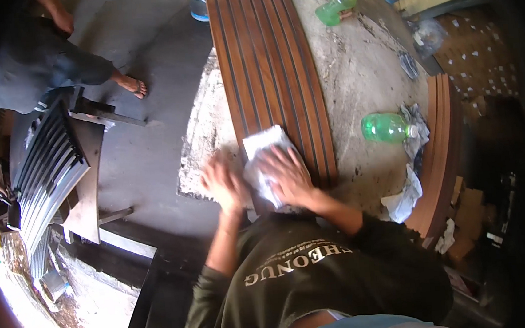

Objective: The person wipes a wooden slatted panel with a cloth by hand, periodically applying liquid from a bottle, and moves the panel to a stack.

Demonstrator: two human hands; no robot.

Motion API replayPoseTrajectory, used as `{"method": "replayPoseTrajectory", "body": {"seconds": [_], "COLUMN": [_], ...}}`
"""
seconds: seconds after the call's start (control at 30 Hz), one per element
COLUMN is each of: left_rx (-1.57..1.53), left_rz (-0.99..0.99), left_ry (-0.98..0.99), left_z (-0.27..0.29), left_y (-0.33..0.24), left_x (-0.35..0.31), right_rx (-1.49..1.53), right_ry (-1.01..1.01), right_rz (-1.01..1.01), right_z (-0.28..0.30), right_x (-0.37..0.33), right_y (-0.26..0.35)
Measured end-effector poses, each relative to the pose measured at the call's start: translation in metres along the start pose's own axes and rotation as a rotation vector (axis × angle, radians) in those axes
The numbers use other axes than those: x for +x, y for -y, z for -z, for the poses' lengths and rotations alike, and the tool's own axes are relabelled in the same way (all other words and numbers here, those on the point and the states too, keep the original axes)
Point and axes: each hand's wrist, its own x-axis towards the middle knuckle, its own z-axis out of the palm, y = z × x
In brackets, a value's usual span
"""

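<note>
A brown slatted wood panel with dark lines between its strips lies lengthwise on the worktable. Across its near end is a crumpled white cloth. My right hand rests flat on this cloth, fingers spread, pressing it against the panel. Just left of the cloth, by the panel's edge, is my left hand; motion smears its fingers, and I cannot make out anything in it.
Right of the panel, a green bottle lies on the paint-stained table beside crumpled rags. Across the table another person's hand holds a second green bottle. At left, a person stands near a dark slatted panel on a stand.
</note>
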Motion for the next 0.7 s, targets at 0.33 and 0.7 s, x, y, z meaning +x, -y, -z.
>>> {"method": "replayPoseTrajectory", "body": {"seconds": [0.33,0.7], "left_rx": [0.215,0.331], "left_rz": [-0.13,-0.02], "left_ry": [-0.078,0.035], "left_z": [-0.061,-0.051], "left_y": [0.002,-0.005], "left_x": [0.19,0.186], "right_rx": [0.031,-0.029], "right_ry": [-0.046,-0.01], "right_rz": [-0.054,-0.085], "right_z": [0.012,0.006], "right_x": [0.048,0.066], "right_y": [0.004,-0.011]}}
